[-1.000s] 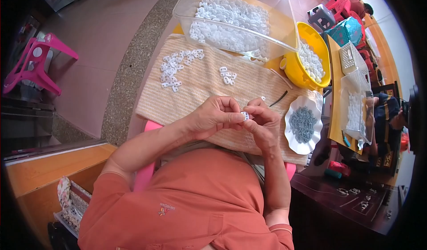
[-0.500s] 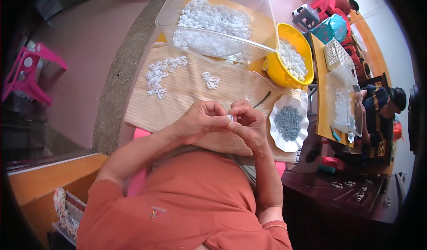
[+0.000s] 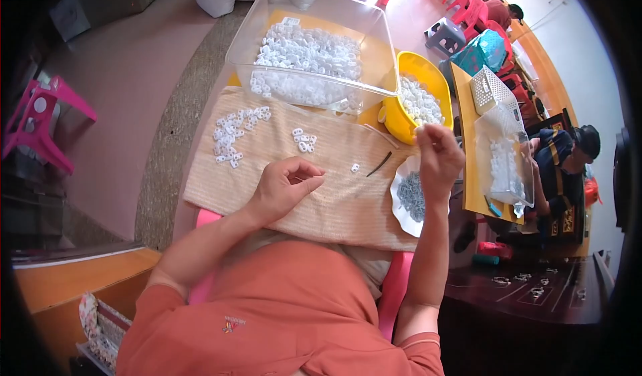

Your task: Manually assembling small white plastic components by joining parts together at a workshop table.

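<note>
My right hand (image 3: pixel 439 162) is raised at the near rim of the yellow tub (image 3: pixel 443 95), its fingertips pinched on a small white plastic piece (image 3: pixel 420 128). The tub holds many similar white pieces. Over the beige cloth (image 3: pixel 267 155) hovers my left hand (image 3: pixel 284 187), fingers curved and thumb apart, with nothing visible in it. A single two-holed white piece (image 3: pixel 355 168) lies on the cloth between my hands, beside a thin black strip (image 3: pixel 379 164). Farther left are a small cluster of white pieces (image 3: pixel 304 140) and a larger scattered group (image 3: pixel 229 135).
A clear plastic bin (image 3: pixel 378 85) full of white pieces stands at the back. Right of the cloth, a white scalloped dish (image 3: pixel 401 215) holds small grey parts, partly behind my right forearm. A person (image 3: pixel 562 155) sits at another table with a clear tray.
My hands have parted from their shared hold on a small white piece. The right has moved up and right to the tub; the left stays low, fingers loosened. The view has shifted slightly.
</note>
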`<state>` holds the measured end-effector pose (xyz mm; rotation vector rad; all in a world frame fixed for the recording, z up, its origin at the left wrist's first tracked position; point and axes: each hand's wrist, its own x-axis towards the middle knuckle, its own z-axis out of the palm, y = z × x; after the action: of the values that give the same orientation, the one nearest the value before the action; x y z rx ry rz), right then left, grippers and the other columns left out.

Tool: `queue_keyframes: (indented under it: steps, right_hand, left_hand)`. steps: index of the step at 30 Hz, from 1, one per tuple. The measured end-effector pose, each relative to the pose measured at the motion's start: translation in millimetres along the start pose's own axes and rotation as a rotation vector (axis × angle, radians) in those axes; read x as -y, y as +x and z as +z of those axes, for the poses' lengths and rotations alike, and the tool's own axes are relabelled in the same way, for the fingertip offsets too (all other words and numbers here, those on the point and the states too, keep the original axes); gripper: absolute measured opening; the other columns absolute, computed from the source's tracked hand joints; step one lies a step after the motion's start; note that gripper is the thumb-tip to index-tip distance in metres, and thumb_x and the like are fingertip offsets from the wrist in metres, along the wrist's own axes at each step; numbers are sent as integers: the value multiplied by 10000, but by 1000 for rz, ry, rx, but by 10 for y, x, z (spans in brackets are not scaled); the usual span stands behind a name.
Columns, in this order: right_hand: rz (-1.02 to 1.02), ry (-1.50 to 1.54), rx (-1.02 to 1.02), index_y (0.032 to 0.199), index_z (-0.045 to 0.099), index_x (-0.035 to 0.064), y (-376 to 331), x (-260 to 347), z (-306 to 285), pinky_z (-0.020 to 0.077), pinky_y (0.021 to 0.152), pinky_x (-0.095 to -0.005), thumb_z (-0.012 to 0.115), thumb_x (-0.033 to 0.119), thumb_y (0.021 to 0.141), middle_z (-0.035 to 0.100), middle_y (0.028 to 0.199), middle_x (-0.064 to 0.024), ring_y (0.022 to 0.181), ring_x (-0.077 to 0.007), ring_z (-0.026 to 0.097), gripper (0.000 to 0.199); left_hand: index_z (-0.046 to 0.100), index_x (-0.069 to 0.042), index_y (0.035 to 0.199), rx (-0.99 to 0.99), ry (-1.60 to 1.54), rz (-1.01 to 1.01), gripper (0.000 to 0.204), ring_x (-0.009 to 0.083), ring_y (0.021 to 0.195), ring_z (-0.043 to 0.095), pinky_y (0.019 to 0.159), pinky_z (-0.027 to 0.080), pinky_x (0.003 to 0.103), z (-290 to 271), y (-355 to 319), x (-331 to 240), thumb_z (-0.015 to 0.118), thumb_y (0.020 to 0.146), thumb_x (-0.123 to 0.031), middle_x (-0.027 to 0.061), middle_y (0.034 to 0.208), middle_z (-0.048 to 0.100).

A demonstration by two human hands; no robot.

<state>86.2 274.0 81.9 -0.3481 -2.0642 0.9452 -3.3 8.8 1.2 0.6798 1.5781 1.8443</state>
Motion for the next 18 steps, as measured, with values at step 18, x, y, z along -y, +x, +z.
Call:
queue_keyframes:
  steps: [18]
  right_hand:
    - [-47,-248,39,1022,688,-2,480,-355,-133,534,771,-281,641,37,863,691,985,-126,872,-208,680,171]
  left_hand:
    - [673,18,920,-238,382,229,110,113,761,671,679,543,245,-94,59,-54,698,832,-42,99,871,707]
